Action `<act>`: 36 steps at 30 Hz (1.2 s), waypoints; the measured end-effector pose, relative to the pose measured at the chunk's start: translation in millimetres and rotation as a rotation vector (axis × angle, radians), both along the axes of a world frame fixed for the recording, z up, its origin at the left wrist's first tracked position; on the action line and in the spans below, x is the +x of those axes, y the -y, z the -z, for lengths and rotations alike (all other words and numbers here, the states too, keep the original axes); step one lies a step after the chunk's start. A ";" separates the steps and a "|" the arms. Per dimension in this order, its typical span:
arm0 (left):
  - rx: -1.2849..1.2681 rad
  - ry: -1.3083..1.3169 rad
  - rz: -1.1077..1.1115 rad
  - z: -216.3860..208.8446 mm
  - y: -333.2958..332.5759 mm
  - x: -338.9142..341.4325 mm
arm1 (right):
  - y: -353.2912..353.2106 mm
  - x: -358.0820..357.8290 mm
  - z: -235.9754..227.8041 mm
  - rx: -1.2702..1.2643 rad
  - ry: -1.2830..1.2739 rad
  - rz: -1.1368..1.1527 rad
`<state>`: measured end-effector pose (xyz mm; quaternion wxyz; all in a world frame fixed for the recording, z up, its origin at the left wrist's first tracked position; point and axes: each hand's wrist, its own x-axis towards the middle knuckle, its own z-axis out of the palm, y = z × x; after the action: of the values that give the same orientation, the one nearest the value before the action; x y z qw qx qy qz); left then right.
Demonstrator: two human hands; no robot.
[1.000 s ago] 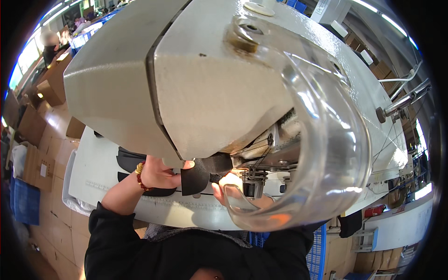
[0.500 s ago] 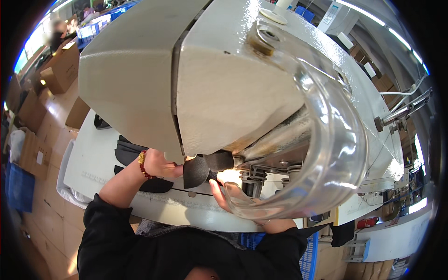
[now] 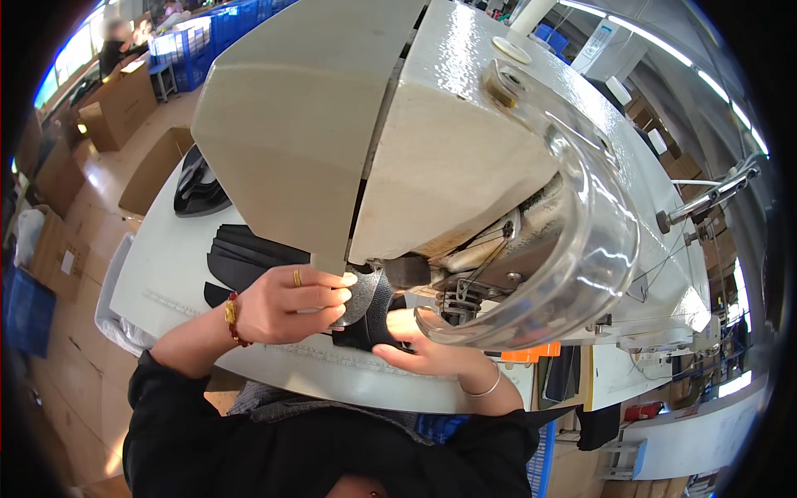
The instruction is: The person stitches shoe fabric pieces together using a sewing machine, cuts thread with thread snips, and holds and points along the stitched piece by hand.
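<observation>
Below the head of a sewing machine (image 3: 290,124), a curved black fabric piece (image 3: 379,311) with a greyish speckled face is between my two hands. My left hand (image 3: 295,305) pinches its left edge with fingertips and thumb together. At the piece's right side is my right hand (image 3: 432,355), its thumb along the near edge and its fingers around the fabric, partly hidden behind the clear plastic guard (image 3: 594,249). The needle area is hidden by the machine head. Left of my left hand, several black cut pieces (image 3: 245,256) lie fanned on the white table (image 3: 154,270).
A black moulded item (image 3: 199,187) rests at the table's far left. Cardboard boxes (image 3: 120,112) and blue crates (image 3: 183,54) stand on the floor beyond, near a seated person (image 3: 116,50). An orange item (image 3: 531,353) is right of my right hand.
The view has shifted, so the machine appears farther right. My left hand has come out from beside the machine head and pinches the piece, which now sits tilted. My right hand shows more fully.
</observation>
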<state>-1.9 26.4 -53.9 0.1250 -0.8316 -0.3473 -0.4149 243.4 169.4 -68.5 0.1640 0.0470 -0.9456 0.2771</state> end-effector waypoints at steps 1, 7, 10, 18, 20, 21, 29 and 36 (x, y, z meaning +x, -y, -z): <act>0.004 -0.026 -0.017 -0.1 0.3 3.8 | 0.4 1.7 -2.2 -0.387 0.192 -0.013; -0.004 -0.117 -0.045 -5.0 3.0 6.1 | -6.6 13.6 14.1 -0.309 0.492 0.148; 0.004 -0.167 -0.120 -9.8 -0.8 6.3 | -14.8 9.4 28.6 -0.101 0.472 0.087; 0.051 -0.115 -0.250 -14.2 -12.5 8.7 | -32.5 12.3 11.1 -0.290 0.259 0.023; 0.099 -0.023 -0.298 -8.9 -17.2 10.2 | -38.2 12.9 4.6 -0.275 0.232 0.033; -0.022 -0.017 -0.307 -6.6 -20.3 8.4 | -41.5 13.3 2.4 -0.252 0.221 0.047; 0.114 0.016 -0.440 8.6 -25.9 18.1 | -60.0 11.1 0.8 -0.016 0.098 0.133; -0.042 -0.102 -0.440 -14.5 -16.6 14.2 | -59.3 26.1 10.1 0.248 -0.024 0.169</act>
<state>12.2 43.0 -39.4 0.2125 -0.7581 -0.5221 -0.3279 269.5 228.7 -78.7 0.1910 -0.0098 -0.9711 0.1429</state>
